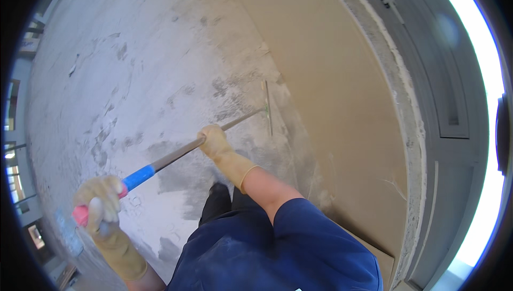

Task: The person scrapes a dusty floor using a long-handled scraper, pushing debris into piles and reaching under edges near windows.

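Observation:
My left hand [100, 205], in a pale rubber glove, grips the pink end of a long pole [176, 153] that has a blue wrapped section. Further along the same pole, my right hand [214, 141] is closed around its bare shaft in a matching glove. The pole runs up and to the right to a thin, narrow head [267, 108], which lies across the dusty floor [152, 70]. Whether the head is a squeegee or a scraper I cannot tell.
Smooth tan sheeting [340, 90] covers the floor on the right, beside a rough whitish edge [413, 131]. Beyond that edge stands a grey panelled surface [453, 70]. Dark patches and scuffs mark the floor. My dark shoe [219, 191] is just in front of me.

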Demonstrator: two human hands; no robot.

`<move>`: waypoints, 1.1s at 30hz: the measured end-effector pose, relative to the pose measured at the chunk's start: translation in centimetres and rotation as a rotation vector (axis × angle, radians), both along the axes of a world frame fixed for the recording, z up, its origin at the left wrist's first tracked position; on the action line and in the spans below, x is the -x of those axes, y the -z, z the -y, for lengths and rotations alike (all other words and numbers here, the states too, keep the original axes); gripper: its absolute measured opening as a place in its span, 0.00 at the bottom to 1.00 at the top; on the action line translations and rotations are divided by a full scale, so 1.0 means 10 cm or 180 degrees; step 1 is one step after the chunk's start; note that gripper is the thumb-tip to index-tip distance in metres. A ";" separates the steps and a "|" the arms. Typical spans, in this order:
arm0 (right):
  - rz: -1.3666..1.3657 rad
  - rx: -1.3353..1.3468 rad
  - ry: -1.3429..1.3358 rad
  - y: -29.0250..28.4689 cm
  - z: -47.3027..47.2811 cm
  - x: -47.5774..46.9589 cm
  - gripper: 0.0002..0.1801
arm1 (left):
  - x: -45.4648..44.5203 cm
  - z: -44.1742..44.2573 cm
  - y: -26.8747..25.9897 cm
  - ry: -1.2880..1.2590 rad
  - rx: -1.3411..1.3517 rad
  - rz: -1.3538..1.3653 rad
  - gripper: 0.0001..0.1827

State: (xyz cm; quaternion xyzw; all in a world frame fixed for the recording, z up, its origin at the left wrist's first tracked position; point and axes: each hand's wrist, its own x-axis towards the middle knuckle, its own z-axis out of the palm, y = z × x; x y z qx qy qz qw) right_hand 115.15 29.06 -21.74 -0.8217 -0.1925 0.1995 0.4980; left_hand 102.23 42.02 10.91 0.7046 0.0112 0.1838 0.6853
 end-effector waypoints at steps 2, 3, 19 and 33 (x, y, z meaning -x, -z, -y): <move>0.0459 -0.0152 -0.0107 0.08 -0.42 0.21 0.07 | 0.18 -0.23 -0.15 0.0058 -0.0184 0.0064 0.17; 0.0685 -0.0238 -0.0170 0.12 -0.67 0.35 0.05 | 0.30 -0.29 -0.23 -0.0158 -0.0200 0.0049 0.17; -0.0269 0.0558 -0.0786 -0.53 -0.21 0.31 0.09 | 0.39 -0.84 -0.02 -0.0194 0.0773 0.0604 0.19; 0.0840 0.0759 -0.0457 0.39 -0.31 -0.72 0.08 | -0.74 -0.85 0.38 0.0277 0.0454 0.0120 0.14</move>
